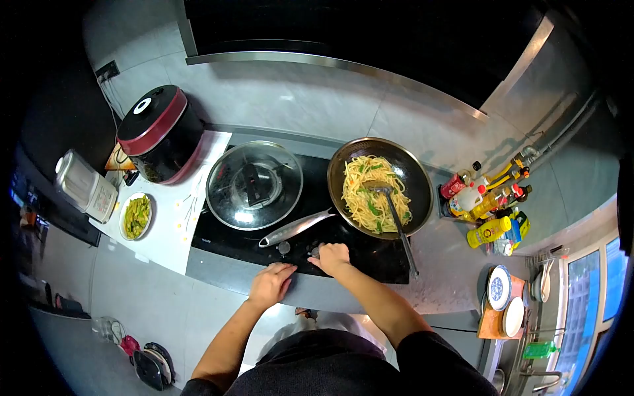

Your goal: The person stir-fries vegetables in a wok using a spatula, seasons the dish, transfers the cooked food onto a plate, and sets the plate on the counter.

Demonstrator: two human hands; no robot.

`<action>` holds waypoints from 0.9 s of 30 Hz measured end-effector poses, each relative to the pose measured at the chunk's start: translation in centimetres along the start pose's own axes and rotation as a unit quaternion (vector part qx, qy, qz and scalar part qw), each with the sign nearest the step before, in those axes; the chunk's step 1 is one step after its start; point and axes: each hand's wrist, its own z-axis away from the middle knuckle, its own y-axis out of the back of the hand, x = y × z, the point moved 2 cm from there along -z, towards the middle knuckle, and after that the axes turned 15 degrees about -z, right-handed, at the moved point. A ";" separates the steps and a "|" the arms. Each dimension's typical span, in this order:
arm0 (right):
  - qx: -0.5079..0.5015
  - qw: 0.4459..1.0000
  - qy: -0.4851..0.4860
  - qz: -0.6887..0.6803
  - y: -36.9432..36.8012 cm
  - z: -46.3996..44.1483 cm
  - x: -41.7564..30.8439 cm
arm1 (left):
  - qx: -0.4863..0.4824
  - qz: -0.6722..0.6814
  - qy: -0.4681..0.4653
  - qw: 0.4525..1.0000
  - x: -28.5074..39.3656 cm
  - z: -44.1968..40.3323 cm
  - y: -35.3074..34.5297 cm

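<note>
The right grip (333,258) holds a knob (315,253) on the stove (386,264)

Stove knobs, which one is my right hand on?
The right knob: your right hand is around it, while the left knob, near the free end of the wok handle, stands uncovered.

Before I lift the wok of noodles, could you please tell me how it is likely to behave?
The wok will probably pull heavily on its handle, with so many noodles beyond it. They may slide if it tilts, since they lie in a loose pile. The spatula could slip, since nothing grips it.
</note>
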 end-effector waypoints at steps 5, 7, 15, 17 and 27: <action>0.028 0.995 -0.042 -0.089 1.7 3.9 1.7 | -0.021 0.032 -0.015 0.999 1.0 -1.1 -0.8; 0.046 0.987 -0.053 -0.144 2.1 5.7 3.3 | -0.031 0.042 -0.033 0.998 2.1 -1.9 -1.4; 0.145 0.938 -0.135 -0.286 3.1 14.0 10.3 | -0.085 0.104 -0.137 0.981 10.9 -6.9 -5.5; 0.164 0.921 -0.153 -0.320 2.4 16.4 13.5 | -0.120 0.103 -0.170 0.973 14.7 -8.1 -6.7; 0.341 0.583 -0.334 -0.657 -1.4 35.6 35.4 | -0.255 0.116 -0.287 0.916 34.3 -11.4 -14.2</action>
